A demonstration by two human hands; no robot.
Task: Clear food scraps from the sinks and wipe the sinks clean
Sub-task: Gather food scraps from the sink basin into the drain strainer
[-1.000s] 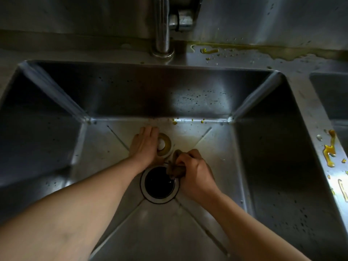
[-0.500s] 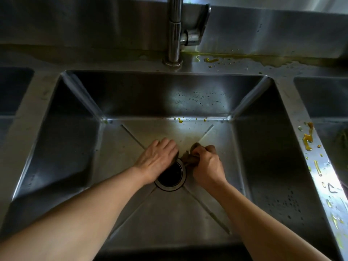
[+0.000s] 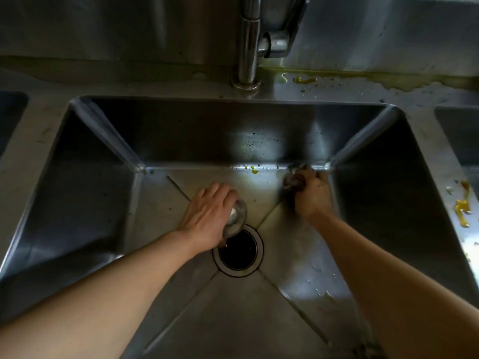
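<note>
Grey steel sink, dark-speckled on the far wall, with a black drain hole. Yellow-orange smears on the right rim; yellow drops far inside.

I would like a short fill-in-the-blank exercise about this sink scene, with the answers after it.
1. The right hand grips a dark cloth near the sink's far ____ corner.
2. The left hand holds the drain strainer beside the open ____.
3. Yellow drops lie along the sink's ____ edge.

Answers: right; drain; far

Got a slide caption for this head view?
Left hand holds strainer beside drain; right hand grips cloth.
</note>
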